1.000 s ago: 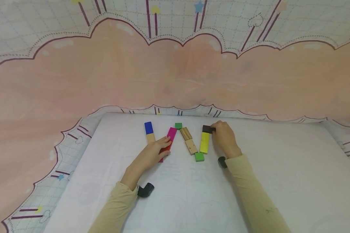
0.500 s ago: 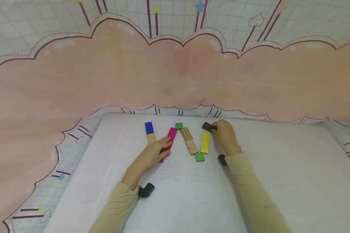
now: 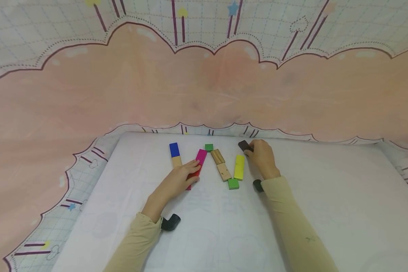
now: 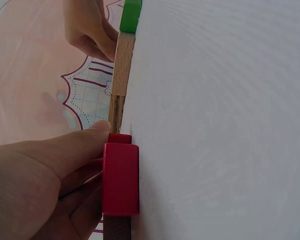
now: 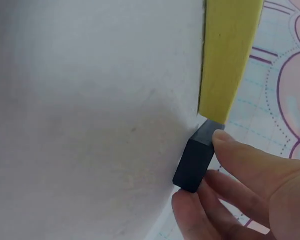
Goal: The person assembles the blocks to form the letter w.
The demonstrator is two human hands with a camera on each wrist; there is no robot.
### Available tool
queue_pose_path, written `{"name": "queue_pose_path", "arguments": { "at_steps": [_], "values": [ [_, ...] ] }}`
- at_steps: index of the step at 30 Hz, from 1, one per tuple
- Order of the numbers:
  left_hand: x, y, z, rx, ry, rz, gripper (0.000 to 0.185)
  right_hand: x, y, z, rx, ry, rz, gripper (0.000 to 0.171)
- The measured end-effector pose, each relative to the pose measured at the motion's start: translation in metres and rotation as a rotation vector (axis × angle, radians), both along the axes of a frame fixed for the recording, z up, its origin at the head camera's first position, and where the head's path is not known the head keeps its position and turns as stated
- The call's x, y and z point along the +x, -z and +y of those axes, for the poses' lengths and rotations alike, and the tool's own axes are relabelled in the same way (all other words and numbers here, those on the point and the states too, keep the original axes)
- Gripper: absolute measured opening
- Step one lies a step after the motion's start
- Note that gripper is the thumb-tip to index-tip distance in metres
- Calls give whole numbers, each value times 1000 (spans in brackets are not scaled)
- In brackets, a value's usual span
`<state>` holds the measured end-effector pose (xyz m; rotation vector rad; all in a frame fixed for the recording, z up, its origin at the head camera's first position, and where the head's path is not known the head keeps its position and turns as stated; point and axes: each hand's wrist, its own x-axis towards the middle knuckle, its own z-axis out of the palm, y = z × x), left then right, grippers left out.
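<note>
1. A white tabletop [image 3: 326,196] is lying in front of a pink and grid-patterned cloth backdrop [image 3: 204,87], and both sleeved arms are reaching forward onto it toward a row of flat wooden blocks near the far edge.
2. The blocks are forming a zigzag: a blue and plain block [image 3: 174,154] at the left, a magenta block [image 3: 200,156] leaning toward a small green square [image 3: 209,147], two plain wooden blocks [image 3: 220,164] running down to a second green square [image 3: 233,184], and a yellow block [image 3: 239,167] rising from there, its long axis pointing away from the person.
3. The left hand [image 3: 176,181] is resting on the red block [image 4: 120,177] at the lower end of the magenta one, thumb along its top and fingers curled under its side, so it is gripping that block in place.
4. The right hand [image 3: 262,156] is sitting just right of the yellow block and is by far the nearer hand to the dark block [image 3: 243,145].
5. The dark block [image 5: 195,162] is being pinched between the thumb and fingertips [image 5: 230,145]; it is lying just beyond the yellow block's [image 5: 230,55] far end, turned askew so its long axis is not lining up with the yellow one, one corner near or touching that end.
</note>
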<state>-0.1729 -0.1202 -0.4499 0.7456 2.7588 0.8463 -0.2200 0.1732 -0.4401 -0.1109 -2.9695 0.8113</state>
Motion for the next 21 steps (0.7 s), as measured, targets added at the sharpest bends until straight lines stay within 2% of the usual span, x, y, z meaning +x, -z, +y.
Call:
{"name": "queue_pose_path", "arguments": {
  "at_steps": [11,21],
  "values": [
    [0,1,0,2,4,8,48,3,-2,3,-10,29,-56,36],
    [0,1,0,3,4,12,48,3,-3,6,-29,-2,-77,37]
  ]
}}
